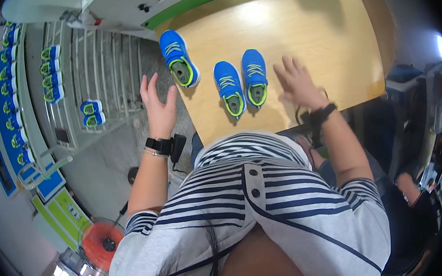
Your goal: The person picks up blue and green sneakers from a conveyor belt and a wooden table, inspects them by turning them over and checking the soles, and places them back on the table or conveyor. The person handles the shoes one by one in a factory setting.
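Blue shoes (241, 85), likely light and soft, best gripped at the heel, sat between left hand (158, 107) and right hand (297, 83), fingers apart, on the bench (317, 35).

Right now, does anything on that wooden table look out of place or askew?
Yes: one blue sneaker with lime-green trim sits apart at the wooden table's left edge, turned at an angle, while the other two blue sneakers stand side by side. Both hands are open, holding nothing.

Only signage to be seen: blue and green rectangular floor signs (53, 197) lying at lower left.
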The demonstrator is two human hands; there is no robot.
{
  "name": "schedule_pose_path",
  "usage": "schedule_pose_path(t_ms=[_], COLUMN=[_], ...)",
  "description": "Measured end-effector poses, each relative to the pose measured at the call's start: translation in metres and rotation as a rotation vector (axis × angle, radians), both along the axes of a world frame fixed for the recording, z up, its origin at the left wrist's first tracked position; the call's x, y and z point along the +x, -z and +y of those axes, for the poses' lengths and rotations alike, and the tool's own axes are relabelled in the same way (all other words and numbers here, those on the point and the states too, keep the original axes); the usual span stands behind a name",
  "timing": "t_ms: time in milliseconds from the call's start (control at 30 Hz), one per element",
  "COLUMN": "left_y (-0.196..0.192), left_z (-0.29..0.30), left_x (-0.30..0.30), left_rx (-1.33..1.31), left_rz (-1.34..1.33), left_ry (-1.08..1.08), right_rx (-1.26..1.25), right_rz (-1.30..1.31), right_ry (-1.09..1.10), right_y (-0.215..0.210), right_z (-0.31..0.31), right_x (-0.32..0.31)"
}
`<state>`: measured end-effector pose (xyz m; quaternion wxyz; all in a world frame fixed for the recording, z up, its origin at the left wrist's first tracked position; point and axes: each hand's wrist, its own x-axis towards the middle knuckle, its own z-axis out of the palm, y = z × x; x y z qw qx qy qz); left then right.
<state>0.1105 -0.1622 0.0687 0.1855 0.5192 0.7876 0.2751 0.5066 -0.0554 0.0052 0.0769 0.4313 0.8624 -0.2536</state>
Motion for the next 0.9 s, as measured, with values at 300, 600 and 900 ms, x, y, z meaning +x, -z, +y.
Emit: schedule_pose_path(t_ms=[300,600,900], left_y=[0.036,0.089,0.001], left_z=[0.102,0.136,0.098], left_x=[-0.004,-0.031,-0.002], left_rx=[-0.058,-0.41,-0.225], left_rz=[-0.703,-0.479,-0.825], left_ry=[-0.085,0.089,0.664], right_rx=[-0.18,-0.009,0.359], right_rz=[0.843,0.869,0.819], right_ry=[0.682,0.777,1.272], right_y=[-0.012,0.021,-0.064], right_z=[-0.063,-0.104,-0.302], right_x=[-0.041,-0.112,-0.146])
